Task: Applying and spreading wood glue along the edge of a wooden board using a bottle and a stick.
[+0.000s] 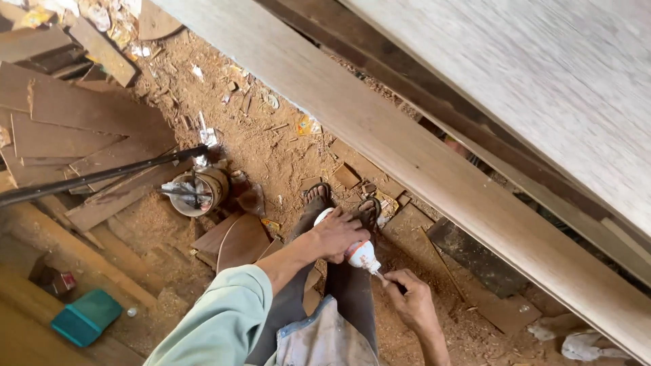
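Observation:
My left hand is wrapped around a white glue bottle with an orange collar, holding it tilted with the nozzle pointing down and to the right. The fingertips of my right hand pinch the small tip of the nozzle. Both hands are held over my dark trousers, above my sandalled feet. A pale green sleeve covers my left arm.
A long wooden plank runs diagonally just right of my hands, with a wide pale board above it. On the sawdust floor lie wood offcuts, a round can, a dark metal bar and a teal box.

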